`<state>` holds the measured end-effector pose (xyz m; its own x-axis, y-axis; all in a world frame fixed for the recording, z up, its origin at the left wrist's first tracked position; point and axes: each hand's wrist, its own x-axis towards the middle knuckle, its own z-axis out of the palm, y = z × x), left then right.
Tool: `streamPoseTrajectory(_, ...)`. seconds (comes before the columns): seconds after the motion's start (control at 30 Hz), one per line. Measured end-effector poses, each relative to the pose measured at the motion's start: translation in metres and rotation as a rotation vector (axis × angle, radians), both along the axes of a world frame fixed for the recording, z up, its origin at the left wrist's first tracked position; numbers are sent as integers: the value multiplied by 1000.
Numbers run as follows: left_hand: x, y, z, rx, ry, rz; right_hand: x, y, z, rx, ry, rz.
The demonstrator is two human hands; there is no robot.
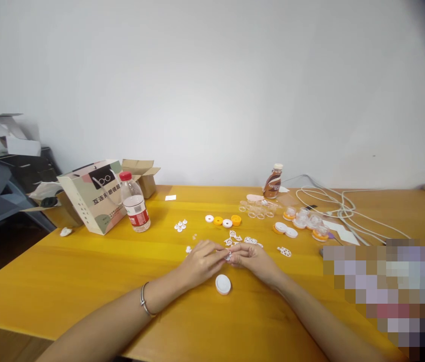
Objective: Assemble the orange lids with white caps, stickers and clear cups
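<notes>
My left hand [207,258] and my right hand [249,257] meet above the middle of the table, fingertips pinched on a small white plastic part [228,256]. Fingers cover most of that part, so its full shape is hidden. Just below the hands a round white cap-like piece [223,284] lies on the wood. Beyond my fingers are several white openwork plastic pieces [232,235], and a single one [284,251] lies to the right. Little white knobs [180,225] sit in a group to the left, with a few more small bits beside my left hand.
White and orange discs [218,220] form a row farther back, near clear plastic rings [256,209]. Orange-based clear domes [306,219] and cables [342,206] lie right. A brown bottle [273,182] stands behind; a water bottle [135,203], paper bag [97,196] and carton [142,178] stand left.
</notes>
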<state>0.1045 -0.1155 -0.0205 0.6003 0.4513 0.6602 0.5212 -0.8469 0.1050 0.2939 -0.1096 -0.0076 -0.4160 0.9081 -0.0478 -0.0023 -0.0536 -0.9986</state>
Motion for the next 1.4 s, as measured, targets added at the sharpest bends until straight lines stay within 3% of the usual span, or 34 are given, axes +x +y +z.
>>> streamPoseTrajectory(0.43, 0, 0, -2, 37, 16, 23, -3, -2, 4, 22, -14, -33)
streamPoseTrajectory(0.7, 3, -1, -3, 25, 6, 60, -9, -1, -3, 75, -1, -101)
streamPoseTrajectory(0.97, -4, 6, 0, -137, 13, 156, 6, 13, -7, 87, 99, -314)
streamPoseTrajectory(1.23, -3, 11, -10, -170, 137, 139, 1, 8, -5, 56, 204, -260)
streamPoseTrajectory(1.4, -3, 10, -8, -162, 128, 167, 2, 11, -9, 65, 176, -214)
